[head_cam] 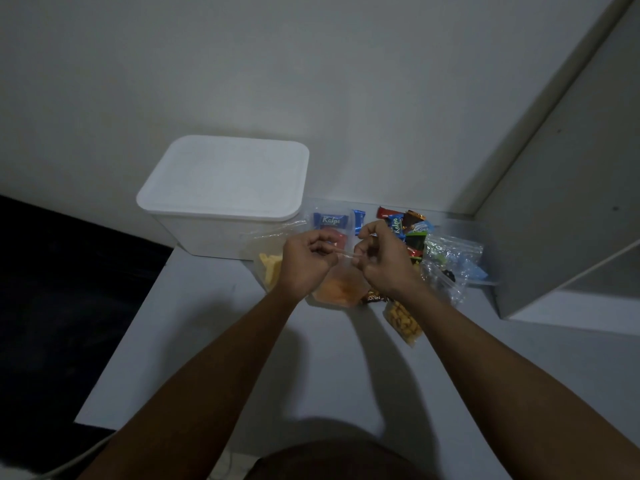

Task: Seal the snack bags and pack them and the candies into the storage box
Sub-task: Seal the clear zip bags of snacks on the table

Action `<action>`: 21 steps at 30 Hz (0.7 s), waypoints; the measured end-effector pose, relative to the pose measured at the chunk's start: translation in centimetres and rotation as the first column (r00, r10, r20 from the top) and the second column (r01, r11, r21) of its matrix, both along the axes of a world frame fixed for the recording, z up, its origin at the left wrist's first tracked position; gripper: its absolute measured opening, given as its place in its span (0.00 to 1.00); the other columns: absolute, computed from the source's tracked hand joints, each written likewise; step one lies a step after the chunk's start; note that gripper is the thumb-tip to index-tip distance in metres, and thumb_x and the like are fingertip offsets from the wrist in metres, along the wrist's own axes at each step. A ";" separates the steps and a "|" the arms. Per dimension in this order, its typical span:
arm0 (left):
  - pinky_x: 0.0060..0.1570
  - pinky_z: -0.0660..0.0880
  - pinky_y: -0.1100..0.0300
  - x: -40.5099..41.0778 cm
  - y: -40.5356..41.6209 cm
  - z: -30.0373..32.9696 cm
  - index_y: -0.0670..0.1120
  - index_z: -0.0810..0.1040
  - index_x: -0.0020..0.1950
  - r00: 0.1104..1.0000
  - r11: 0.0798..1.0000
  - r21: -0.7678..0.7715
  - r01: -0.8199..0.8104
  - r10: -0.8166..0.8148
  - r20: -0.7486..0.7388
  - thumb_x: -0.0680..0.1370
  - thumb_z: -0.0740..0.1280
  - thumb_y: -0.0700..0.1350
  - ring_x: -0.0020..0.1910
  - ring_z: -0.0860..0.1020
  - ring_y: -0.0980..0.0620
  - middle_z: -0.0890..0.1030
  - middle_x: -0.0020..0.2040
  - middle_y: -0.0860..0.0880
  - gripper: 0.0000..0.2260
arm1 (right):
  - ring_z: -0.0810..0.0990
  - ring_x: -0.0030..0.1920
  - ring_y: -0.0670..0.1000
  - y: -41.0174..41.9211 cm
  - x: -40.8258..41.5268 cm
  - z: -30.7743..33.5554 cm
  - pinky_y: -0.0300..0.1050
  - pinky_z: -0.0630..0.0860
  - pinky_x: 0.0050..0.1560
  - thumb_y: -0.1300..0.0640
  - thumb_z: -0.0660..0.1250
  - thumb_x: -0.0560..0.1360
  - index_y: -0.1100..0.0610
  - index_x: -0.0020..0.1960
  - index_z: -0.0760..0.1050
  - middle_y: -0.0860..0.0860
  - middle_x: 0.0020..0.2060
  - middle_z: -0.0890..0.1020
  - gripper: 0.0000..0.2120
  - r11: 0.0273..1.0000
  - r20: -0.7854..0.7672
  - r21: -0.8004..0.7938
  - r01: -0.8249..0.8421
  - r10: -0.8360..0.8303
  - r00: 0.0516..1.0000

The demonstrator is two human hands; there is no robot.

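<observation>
A pale grey table (214, 341) runs from the bottom of the view up to a light wall, its left edge against dark floor. At about 11 o'clock from the hands stands the white storage box (221, 216), lid (225, 176) on, its back against the wall. At 3 o'clock a grey cabinet side (561, 216) rises from the table.

Both forearms reach in from 6 o'clock and the hands meet near the middle of the view, close together but not touching. The left hand (303, 263) and the right hand (384, 261) each have fingers curled, pinching the top strip of a clear snack bag (337, 289) between them; the strip stretches level from one hand to the other. The bag hangs below the hands, holding orange pieces, its bottom at or near the table.

At 9 o'clock of the left hand lies another clear bag with pale yellow pieces (270, 270). At 5 o'clock of the right hand lies a bag of golden-brown snacks (403, 322). At 3 o'clock sit crumpled clear bags (450, 261) with blue and green contents.

At 12 to 1 o'clock, along the wall, lie the wrapped candies (403, 225) in blue, red and green; one blue wrapper (330, 220) reads "Kalpe"
</observation>
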State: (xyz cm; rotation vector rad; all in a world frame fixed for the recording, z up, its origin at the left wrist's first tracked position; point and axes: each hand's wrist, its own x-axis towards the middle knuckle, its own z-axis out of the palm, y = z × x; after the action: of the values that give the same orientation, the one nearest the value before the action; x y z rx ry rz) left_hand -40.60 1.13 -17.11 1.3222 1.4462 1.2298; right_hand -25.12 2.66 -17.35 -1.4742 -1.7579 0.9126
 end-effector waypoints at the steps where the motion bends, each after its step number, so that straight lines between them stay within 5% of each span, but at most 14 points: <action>1: 0.43 0.79 0.65 0.0 0.0 0.0 0.44 0.82 0.46 1.000 1.000 0.002 0.005 -0.005 -0.006 0.67 0.71 0.27 0.38 0.82 0.56 0.83 0.39 0.49 0.14 | 0.79 0.38 0.48 0.0 -0.1 0.0 0.43 0.75 0.40 0.69 0.71 0.69 0.52 0.51 0.67 0.51 0.38 0.80 0.19 1.000 0.009 0.015 0.009 -0.009 1.000; 11: 0.44 0.81 0.59 0.3 0.0 -0.1 0.40 0.80 0.54 0.997 0.999 0.039 0.021 -0.019 -0.068 0.67 0.71 0.29 0.39 0.82 0.53 0.84 0.42 0.47 0.17 | 0.82 0.40 0.52 -0.1 0.0 0.6 0.46 0.78 0.40 0.67 0.72 0.70 0.54 0.56 0.67 0.54 0.39 0.82 0.20 1.000 -0.030 -0.006 -0.023 0.022 0.999; 16: 0.42 0.80 0.54 -0.2 0.3 -0.2 0.42 0.77 0.58 0.997 0.999 -0.011 -0.052 0.053 0.058 0.70 0.70 0.27 0.36 0.80 0.56 0.81 0.37 0.52 0.20 | 0.81 0.40 0.51 0.2 0.1 0.5 0.51 0.79 0.42 0.67 0.72 0.70 0.53 0.54 0.67 0.52 0.38 0.82 0.20 1.000 -0.015 0.014 0.021 -0.021 1.000; 21: 0.41 0.80 0.55 0.1 0.5 -0.3 0.49 0.75 0.51 0.998 0.998 0.019 -0.058 0.059 -0.014 0.71 0.68 0.27 0.37 0.80 0.55 0.81 0.37 0.52 0.18 | 0.82 0.41 0.53 -0.2 0.1 0.6 0.53 0.81 0.44 0.65 0.73 0.70 0.52 0.58 0.65 0.54 0.40 0.82 0.23 1.000 -0.018 -0.021 -0.021 0.021 1.000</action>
State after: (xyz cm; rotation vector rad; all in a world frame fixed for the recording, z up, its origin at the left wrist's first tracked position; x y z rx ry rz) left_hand -40.47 1.61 -17.42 1.3118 1.4967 1.2766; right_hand -25.03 2.49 -16.71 -1.4589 -1.7591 0.9548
